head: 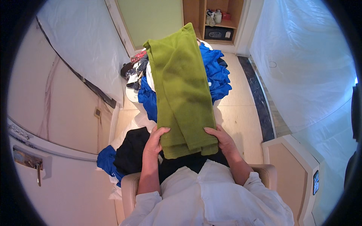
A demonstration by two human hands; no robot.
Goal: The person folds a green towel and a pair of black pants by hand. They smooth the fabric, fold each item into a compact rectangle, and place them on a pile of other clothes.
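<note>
A green fleece-like cloth [181, 84], folded lengthwise, stretches away from my lap over a pile of clothes. Its near left edge is held in my left hand [155, 139], thumb on top. My right hand [222, 138] grips the near right edge in the same way. Blue garments [215, 72] show on both sides beneath the cloth, and patterned and white fabrics [138, 74] lie at its left. The surface under the pile is mostly hidden; a white rounded edge [131, 94] shows.
Left of my chair, a black garment [132, 151] and a blue garment [106, 158] lie on white sheeting. A door with a metal handle [38, 172] is at left. Chair armrests [130, 192] flank me. Plastic sheeting [299, 56] hangs at right. Wooden shelves [230, 24] with a black safe [218, 33] stand ahead.
</note>
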